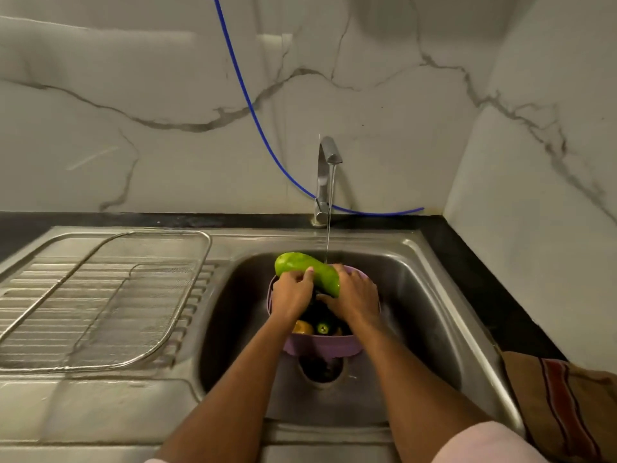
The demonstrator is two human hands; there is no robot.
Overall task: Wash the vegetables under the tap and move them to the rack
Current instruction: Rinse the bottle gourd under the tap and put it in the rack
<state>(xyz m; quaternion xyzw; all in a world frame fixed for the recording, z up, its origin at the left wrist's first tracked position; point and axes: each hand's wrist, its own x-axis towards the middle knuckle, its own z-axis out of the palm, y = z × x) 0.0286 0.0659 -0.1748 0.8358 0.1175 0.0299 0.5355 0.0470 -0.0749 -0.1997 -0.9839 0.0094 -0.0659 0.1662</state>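
Both your hands, left hand (293,292) and right hand (354,294), curl around the gourd (302,266) under the tap (329,155), its long axis left-right; the rack (100,295) lies left.

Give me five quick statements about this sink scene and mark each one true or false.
1. Both hands hold the big green vegetable. True: the left hand and right hand each have a grip on it.
2. The tap is turned off. False: a stream of water runs from it down to the vegetable.
3. The wire mesh rack already holds washed vegetables. False: nothing lies in it.
4. The purple basket sits inside the sink. True, with more vegetables in it.
5. The rack lies to the right of the sink basin. False: it rests on the drainboard to the left.
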